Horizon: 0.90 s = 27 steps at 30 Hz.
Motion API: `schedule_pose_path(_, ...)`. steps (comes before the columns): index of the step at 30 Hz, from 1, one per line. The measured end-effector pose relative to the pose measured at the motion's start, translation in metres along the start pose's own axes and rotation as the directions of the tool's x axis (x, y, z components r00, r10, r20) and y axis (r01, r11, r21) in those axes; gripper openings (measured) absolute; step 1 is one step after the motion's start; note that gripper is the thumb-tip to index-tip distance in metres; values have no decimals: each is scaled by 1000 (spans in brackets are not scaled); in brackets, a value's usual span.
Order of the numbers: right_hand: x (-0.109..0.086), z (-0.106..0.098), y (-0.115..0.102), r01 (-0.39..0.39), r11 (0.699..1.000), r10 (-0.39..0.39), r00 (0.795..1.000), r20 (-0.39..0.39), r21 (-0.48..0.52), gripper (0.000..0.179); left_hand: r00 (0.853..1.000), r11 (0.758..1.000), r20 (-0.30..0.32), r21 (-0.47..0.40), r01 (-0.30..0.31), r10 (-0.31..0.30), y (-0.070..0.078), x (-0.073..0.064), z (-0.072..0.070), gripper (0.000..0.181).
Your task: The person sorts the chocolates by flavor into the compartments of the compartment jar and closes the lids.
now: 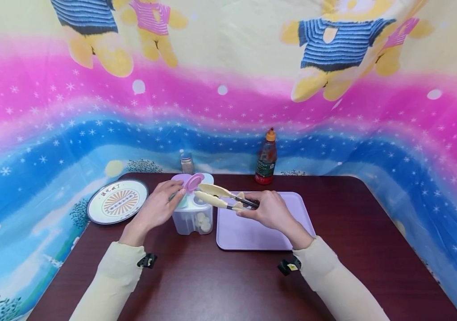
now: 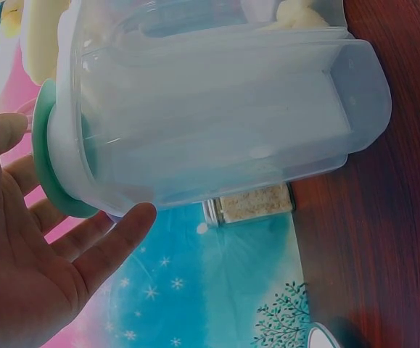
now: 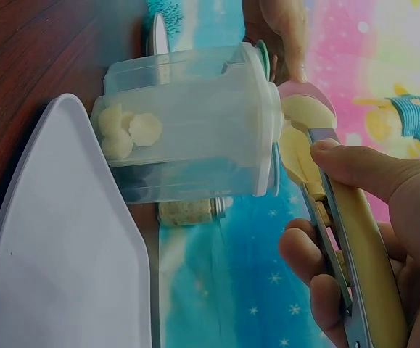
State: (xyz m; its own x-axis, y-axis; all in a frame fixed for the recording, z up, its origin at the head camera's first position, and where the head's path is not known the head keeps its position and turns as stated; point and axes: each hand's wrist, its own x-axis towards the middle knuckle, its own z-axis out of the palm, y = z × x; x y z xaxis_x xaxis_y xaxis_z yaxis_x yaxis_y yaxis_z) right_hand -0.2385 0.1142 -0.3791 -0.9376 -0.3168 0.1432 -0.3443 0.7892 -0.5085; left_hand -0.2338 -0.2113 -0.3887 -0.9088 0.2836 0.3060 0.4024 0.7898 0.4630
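Observation:
A clear food storage container [image 1: 188, 220] with pastel flip lids stands left of the middle of the table. Pale round slices [image 3: 133, 134] lie low in one compartment. My left hand [image 1: 160, 203] is beside its top, fingers spread near the green lid [image 2: 54, 156], one fingertip at the raised pink lid [image 1: 194, 182]. My right hand [image 1: 270, 211] grips cream-headed tongs [image 1: 216, 196] by the handles, thumb along one arm. Their parted heads are over the container's top, close to the pink lid.
A lilac tray [image 1: 252, 234] lies right of the container, under the right hand. At the left edge is a patterned plate [image 1: 118, 200]. A spice jar [image 1: 186, 164] and a red sauce bottle [image 1: 266, 160] stand at the back, before a printed cloth.

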Motion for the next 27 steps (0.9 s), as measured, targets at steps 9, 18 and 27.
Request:
schedule_pose_path(9,-1,-3,4,-1,1000,1,1000,-6,-11,58,1000,1000,-5,-12,-7,7,1,0,-1,48)
schedule_pose_path(18,-5,-13,23,-20,1000,20,999,-41,9,58,1000,1000,-4,0,-3,3,2,0,-1,49)
schedule_pose_path(27,-9,-25,45,-64,998,64,996,-62,2,60,1000,1000,-4,-13,-2,2,1,0,0,48)
